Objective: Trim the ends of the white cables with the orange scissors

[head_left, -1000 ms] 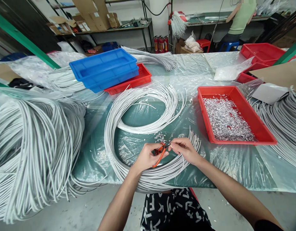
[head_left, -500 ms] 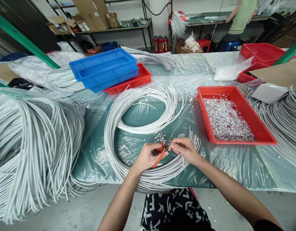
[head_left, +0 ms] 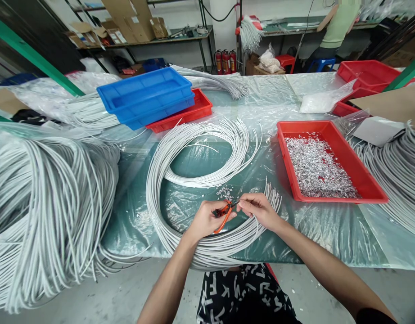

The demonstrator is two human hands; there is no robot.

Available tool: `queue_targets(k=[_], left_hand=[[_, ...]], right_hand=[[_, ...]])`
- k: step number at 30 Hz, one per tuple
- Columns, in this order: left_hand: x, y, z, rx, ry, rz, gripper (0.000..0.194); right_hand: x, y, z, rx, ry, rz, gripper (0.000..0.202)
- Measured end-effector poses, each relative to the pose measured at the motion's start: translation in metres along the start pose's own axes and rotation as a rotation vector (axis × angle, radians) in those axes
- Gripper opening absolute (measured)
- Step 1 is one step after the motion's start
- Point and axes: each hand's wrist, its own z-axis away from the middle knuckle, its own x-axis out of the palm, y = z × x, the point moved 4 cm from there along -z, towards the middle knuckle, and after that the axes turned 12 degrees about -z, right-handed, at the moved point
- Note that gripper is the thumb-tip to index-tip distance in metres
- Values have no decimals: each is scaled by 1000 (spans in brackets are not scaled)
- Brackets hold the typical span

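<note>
My left hand (head_left: 205,219) is closed around orange-handled pliers (head_left: 223,222), their dark jaws pointing right toward my other hand. Fingers pinched, my right hand (head_left: 258,209) grips the end of a grey cable at the jaw tips; the exact contact there is too small to make out. Both hands are over the front part of a coil of grey cables (head_left: 224,252), whose cut ends (head_left: 272,197) fan out just right of my right hand. A small heap of shiny metal bits (head_left: 224,193) lies just beyond the pliers.
A red tray (head_left: 372,191) of small metal pieces stands to the right. Blue trays (head_left: 145,96) rest on a red one at the back left. A large cable bundle (head_left: 55,211) fills the left side, another bundle (head_left: 396,171) the far right. A person (head_left: 339,27) sits in the background.
</note>
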Motion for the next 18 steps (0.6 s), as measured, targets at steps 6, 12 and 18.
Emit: queue_targets(k=[6, 12, 18], left_hand=[[-1, -1, -1, 24, 7, -26, 41], [-2, 0, -1, 34, 20, -39, 40], [-2, 1, -1, 32, 5, -30, 43]], right_hand=[[1, 5, 0, 61, -28, -67, 38], [-1, -5, 1, -50, 10, 124, 32], [3, -16, 6, -195, 79, 299, 25]])
